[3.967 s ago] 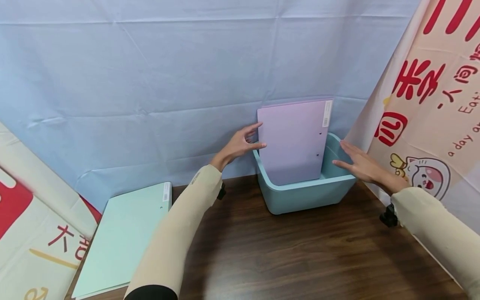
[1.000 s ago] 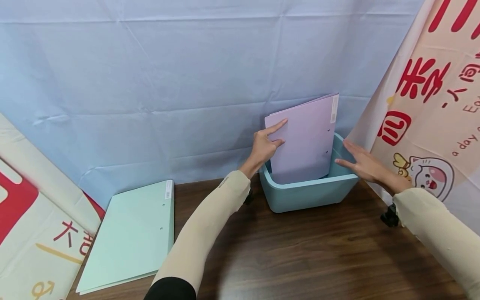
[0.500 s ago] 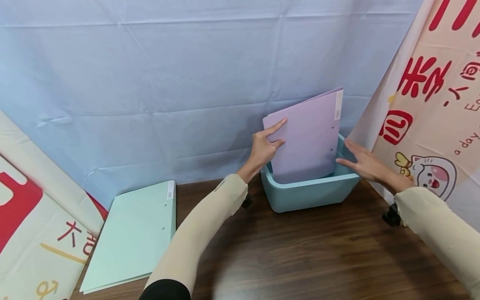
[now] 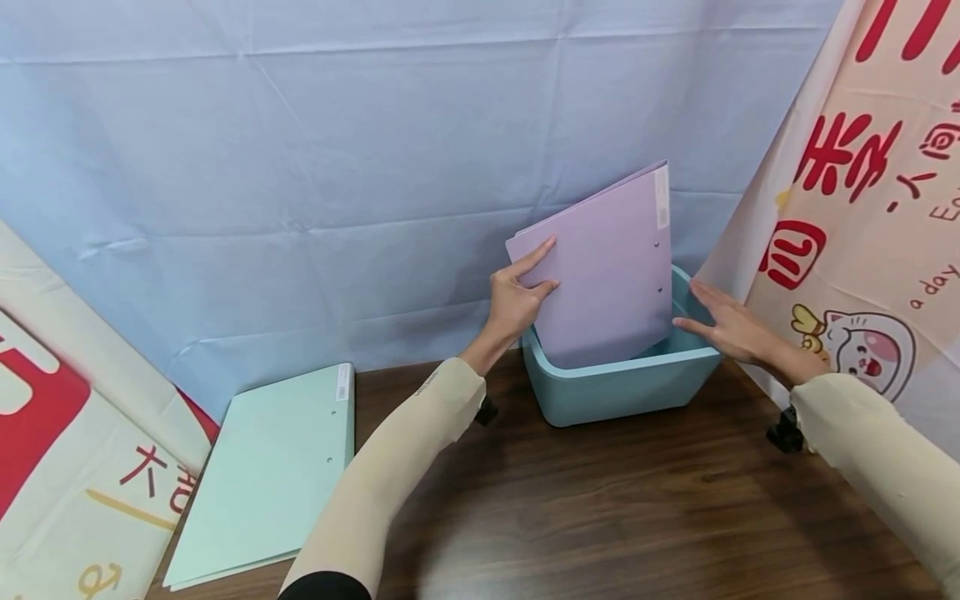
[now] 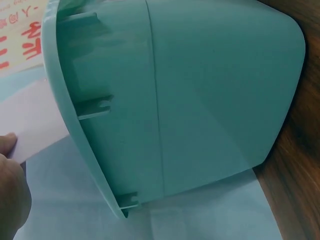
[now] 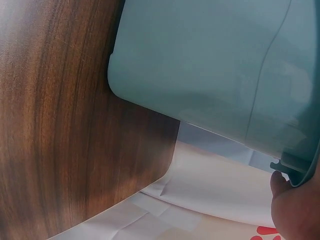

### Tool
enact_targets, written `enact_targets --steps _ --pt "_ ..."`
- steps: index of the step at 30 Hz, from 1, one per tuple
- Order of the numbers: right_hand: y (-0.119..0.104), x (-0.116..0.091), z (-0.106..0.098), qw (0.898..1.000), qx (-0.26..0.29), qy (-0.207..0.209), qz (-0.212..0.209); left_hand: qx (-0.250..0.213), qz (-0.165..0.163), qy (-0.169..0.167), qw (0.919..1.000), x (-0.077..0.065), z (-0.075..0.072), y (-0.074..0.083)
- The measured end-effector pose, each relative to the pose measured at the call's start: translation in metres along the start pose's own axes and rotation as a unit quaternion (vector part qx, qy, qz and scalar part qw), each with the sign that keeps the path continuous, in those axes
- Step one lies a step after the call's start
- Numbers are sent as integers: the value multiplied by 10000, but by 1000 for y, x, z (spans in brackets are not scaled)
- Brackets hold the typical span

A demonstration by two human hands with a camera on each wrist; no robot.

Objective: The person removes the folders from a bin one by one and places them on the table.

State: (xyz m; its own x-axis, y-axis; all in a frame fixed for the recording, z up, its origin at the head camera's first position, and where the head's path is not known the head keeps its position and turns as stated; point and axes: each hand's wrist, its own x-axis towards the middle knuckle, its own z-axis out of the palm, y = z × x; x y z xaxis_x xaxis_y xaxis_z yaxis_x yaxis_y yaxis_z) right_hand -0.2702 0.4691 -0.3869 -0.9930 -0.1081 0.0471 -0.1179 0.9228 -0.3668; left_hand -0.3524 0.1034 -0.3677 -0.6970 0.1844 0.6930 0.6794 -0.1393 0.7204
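My left hand [image 4: 513,302] pinches the left edge of a purple file folder [image 4: 600,267], thumb and index finger on its front face. The folder stands tilted in a blue-green plastic bin [image 4: 622,392], its right side higher and its lower edge hidden by the front wall. A white label and two small rivets show along its right side. In the left wrist view the folder [image 5: 35,120] rises past the bin's rim. My right hand [image 4: 731,329] holds the bin's right rim, thumb inside; in the right wrist view a fingertip [image 6: 280,183] lies under the rim outside.
Mint-green file folders [image 4: 262,475] lie stacked flat on the dark wooden table [image 4: 600,517] at the left. A pale blue cloth [image 4: 337,150] hangs behind the bin. Printed cloths [image 4: 847,275] border the table on the right and left.
Four seconds ago my left hand was at the folder's left edge with thumb and fingers spread. It now grips the folder, which has risen, tilted, and lately shifted left. My right hand stays at the rim.
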Motion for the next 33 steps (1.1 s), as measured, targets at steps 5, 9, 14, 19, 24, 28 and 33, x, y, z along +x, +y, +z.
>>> enact_targets --steps 5,9,14,19,24,28,33 --pt "-2 -2 0 10000 31 25 -3 -121 38 207 9997 -2 -3 2" --pt "-2 -1 0 10000 0 43 -8 -267 -61 297 9992 -3 -7 5" --pt "-2 1 1 9999 -88 55 -27 -300 -145 481 9983 -5 -11 10" --pt "-2 1 1 9999 -118 86 -8 -372 -67 718 9967 -6 -15 14" --pt "-2 0 -1 9999 -73 84 -21 -597 -59 970 9935 -6 -18 18" --pt "-1 -1 -1 9999 -102 100 -27 -700 -29 1124 9912 -5 -19 19" --pt "0 -1 0 9998 -157 121 -24 -804 24 1265 9887 -6 -23 22"
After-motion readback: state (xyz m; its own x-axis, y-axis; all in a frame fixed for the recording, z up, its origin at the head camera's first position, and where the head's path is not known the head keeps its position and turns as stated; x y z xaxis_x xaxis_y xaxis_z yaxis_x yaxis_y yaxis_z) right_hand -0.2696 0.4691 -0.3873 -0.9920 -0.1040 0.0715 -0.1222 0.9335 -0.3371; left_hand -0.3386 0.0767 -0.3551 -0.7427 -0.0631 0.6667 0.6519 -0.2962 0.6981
